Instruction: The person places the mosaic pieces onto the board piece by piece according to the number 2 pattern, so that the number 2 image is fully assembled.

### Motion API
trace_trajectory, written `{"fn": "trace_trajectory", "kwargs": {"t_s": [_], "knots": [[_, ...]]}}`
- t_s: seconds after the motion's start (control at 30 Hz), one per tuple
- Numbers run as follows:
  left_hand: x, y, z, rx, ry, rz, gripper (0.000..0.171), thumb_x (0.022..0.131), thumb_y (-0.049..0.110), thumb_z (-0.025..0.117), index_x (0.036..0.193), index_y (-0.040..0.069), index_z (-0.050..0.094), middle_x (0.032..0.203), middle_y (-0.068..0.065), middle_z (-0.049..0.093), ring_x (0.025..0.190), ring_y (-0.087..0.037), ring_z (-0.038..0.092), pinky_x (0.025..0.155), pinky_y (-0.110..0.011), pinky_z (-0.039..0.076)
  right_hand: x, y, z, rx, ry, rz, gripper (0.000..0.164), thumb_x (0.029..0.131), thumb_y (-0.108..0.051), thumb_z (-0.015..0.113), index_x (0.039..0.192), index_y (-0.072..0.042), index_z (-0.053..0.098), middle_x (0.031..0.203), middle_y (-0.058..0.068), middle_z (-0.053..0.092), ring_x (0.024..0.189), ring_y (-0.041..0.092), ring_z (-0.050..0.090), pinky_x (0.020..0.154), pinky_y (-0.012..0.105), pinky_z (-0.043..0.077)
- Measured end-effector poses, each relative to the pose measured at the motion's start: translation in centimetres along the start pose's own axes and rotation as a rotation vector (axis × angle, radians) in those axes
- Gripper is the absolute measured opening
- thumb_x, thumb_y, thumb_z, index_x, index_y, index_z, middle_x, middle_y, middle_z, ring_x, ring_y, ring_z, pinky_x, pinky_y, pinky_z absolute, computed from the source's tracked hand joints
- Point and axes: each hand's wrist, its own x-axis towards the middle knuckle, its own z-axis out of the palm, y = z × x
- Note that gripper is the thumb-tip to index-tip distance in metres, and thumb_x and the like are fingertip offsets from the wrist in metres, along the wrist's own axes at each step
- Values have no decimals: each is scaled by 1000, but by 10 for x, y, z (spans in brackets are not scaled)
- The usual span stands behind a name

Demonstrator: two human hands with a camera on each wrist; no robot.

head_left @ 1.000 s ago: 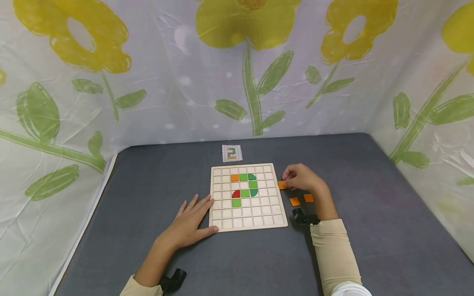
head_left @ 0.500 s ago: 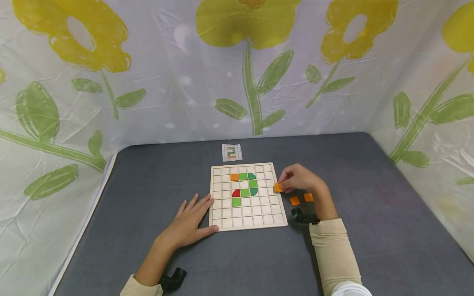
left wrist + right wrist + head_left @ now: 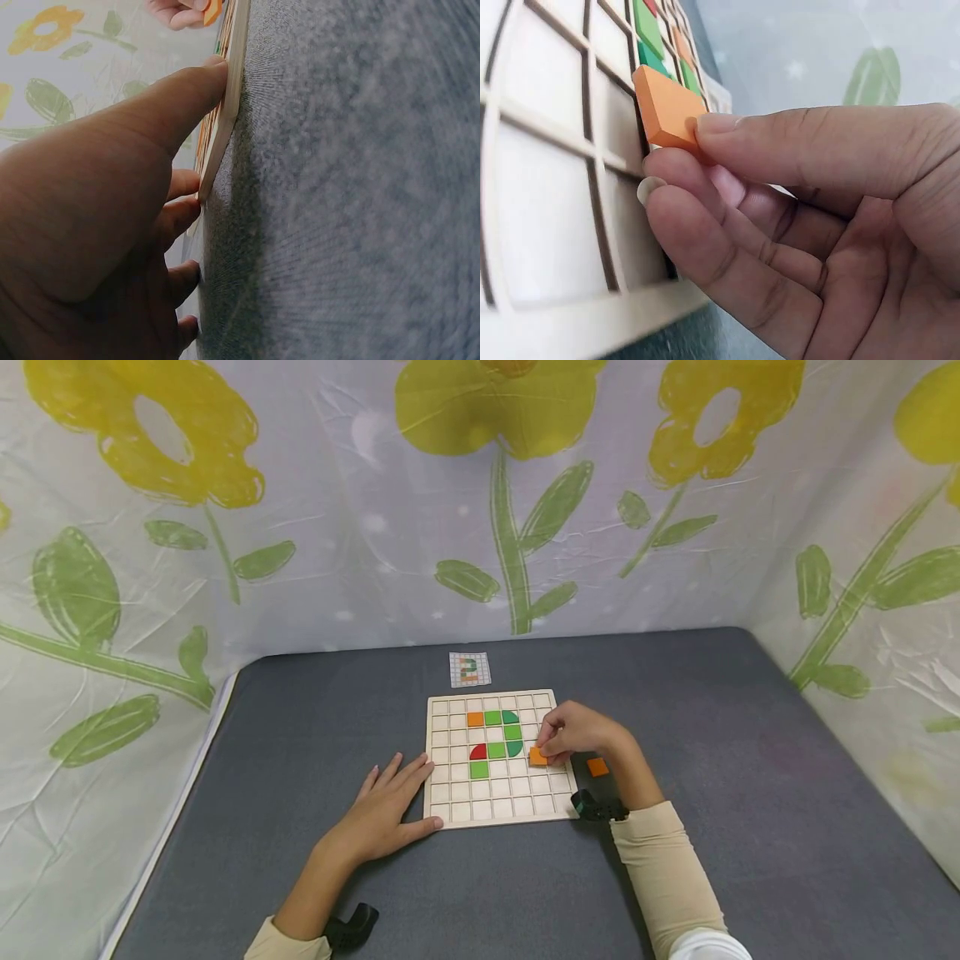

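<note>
A wooden grid board (image 3: 450,810) lies on the table, with green, dark green, red and orange tiles set in some of its squares. My right hand (image 3: 576,731) pinches an orange square tile (image 3: 671,109) between thumb and fingers, over the right part of the board. In the right wrist view the tile is tilted close above the grid. My left hand (image 3: 382,814) lies with spread fingers at the board's left edge, its thumb (image 3: 202,82) on the near left corner. A red quarter-round tile (image 3: 479,752) and a green square tile (image 3: 478,770) sit left of the held tile.
Another orange tile (image 3: 597,767) lies on the grey table (image 3: 480,893) right of the board, beside my right wrist. A small printed card (image 3: 470,670) with a coloured grid figure lies behind the board. A flowered curtain (image 3: 337,527) surrounds the table's back and sides.
My right hand has carried the orange tile left and nearer, from the board's right edge to over its squares. The right forearm now covers one loose orange tile. My left hand has stayed put.
</note>
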Motion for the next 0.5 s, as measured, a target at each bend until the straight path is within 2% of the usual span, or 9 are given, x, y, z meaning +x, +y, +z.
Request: {"fn": "trace_trajectory", "kwargs": {"t_s": [0.5], "knots": [[0, 0, 1, 4, -3, -5, 86, 90, 55, 68, 157, 11, 37, 163, -6, 29, 150, -39, 16, 114, -67, 9, 8, -20, 29, -105, -104, -83, 9, 86, 10, 68, 83, 2, 69, 75, 12, 70, 68, 30, 71, 64, 39, 59]]}}
